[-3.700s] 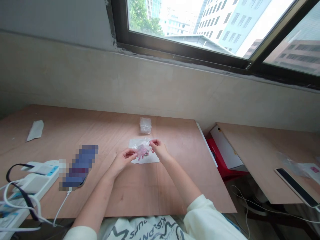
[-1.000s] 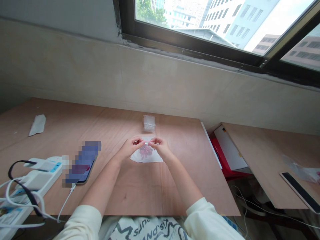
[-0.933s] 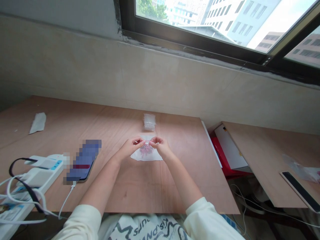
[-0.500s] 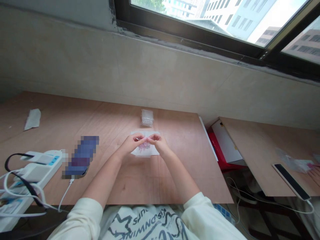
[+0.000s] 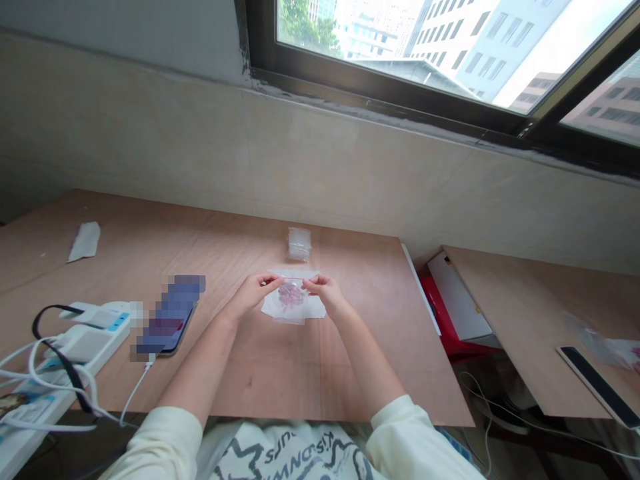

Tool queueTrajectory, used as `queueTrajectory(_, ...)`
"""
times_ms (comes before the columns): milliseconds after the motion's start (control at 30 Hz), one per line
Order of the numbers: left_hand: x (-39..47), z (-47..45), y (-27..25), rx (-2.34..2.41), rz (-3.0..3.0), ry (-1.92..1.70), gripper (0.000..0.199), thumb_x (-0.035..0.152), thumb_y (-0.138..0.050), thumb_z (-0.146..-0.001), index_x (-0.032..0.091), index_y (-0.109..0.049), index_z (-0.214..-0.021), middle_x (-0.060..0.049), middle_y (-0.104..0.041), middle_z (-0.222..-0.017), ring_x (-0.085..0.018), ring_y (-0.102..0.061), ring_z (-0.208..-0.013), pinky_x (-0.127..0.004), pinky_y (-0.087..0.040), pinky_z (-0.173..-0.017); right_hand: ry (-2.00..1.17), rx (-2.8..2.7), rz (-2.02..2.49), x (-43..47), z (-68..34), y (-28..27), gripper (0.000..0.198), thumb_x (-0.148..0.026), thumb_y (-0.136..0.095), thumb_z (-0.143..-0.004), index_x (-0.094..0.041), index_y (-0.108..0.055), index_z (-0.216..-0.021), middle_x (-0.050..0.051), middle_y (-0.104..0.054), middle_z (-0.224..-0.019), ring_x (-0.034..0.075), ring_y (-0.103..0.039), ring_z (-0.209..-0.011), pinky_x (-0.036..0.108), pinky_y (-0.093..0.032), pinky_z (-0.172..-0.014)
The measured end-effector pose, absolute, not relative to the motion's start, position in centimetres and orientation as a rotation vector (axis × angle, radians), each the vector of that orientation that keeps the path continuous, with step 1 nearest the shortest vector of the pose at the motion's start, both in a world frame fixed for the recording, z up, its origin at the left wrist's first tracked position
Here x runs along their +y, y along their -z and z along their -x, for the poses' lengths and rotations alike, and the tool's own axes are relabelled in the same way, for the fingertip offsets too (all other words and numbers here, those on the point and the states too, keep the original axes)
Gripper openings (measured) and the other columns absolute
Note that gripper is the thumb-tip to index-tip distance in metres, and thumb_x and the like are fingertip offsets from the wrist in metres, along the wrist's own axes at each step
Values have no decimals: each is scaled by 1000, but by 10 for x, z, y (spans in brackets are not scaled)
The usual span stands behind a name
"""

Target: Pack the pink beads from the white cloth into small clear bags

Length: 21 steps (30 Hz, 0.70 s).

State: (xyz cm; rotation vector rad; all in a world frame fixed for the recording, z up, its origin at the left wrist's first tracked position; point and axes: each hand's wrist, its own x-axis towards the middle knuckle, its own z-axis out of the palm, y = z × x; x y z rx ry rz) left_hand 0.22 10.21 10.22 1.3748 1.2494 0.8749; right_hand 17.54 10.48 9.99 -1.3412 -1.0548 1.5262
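A small clear plastic bag [image 5: 292, 295] with tiny pink and greyish pieces in it lies over a white sheet [image 5: 316, 309] on the wooden table. A thin red line runs along the bag's top edge. My left hand [image 5: 254, 293] pinches the upper left corner between thumb and fingers. At the upper right corner, my right hand [image 5: 327, 293] pinches the bag the same way. The edge is stretched between the two hands. Just beyond it lies a stack of clear plastic bags [image 5: 299, 245].
To the left are a phone [image 5: 175, 317] on a charging cable and a white power strip [image 5: 95, 340] with tangled cords. A white scrap [image 5: 85, 241] lies at the far left. Across a gap on the right, a second table [image 5: 525, 293] holds another phone [image 5: 595, 387] and clear plastic.
My hands, which met at the middle of the bag's top edge, have moved apart to its two corners. The bag's contents show more fully. The view has tilted slightly upward.
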Motion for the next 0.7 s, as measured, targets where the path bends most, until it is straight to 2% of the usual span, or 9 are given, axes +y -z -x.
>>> queueTrajectory(167,98,1,-101,1249,-1361,-893,29,40,-59,-60,14,-64,-71,-4,-65,-75,-16,-56,-73,-24,-40,-67,-1469,-1051,1380,99,-175,-101,26,-33,-66,-49,-15,-47,-47,-1,-56,-52,9,-47,-51,24,-33,-55)
queueTrajectory(267,99,-4,-102,1302,-1288,-968,28,39,-62,-56,13,-64,-68,-4,-65,-71,-16,-56,-72,-24,-40,-66,-1502,-1049,1358,94,-172,-101,25,-35,-64,-52,-15,-50,-54,-1,-56,-56,9,-48,-53,23,-33,-53)
queueTrajectory(433,107,-6,-101,1307,-1150,-1069,36,43,-58,-58,13,-63,-78,-4,-65,-76,-15,-55,-69,-23,-41,-62,-1608,-1091,1354,94,-168,-89,21,-32,-62,-54,-15,-52,-60,-1,-55,-59,9,-49,-54,21,-34,-51)
queueTrajectory(533,112,4,-88,1378,-1181,-1123,42,45,-52,-61,13,-60,-87,-2,-63,-74,-13,-53,-63,-22,-39,-56,-1466,-1003,1407,116,-170,-88,16,-29,-56,-58,-16,-47,-59,-3,-51,-54,8,-47,-49,21,-35,-49)
queueTrajectory(700,104,27,-41,1614,-1281,-1033,28,38,-46,-63,15,-58,-70,-2,-59,-65,-15,-52,-59,-25,-40,-57,-1091,-962,1510,186,-172,-104,7,-24,-47,-64,-17,-45,-63,-2,-52,-57,9,-47,-48,21,-36,-47)
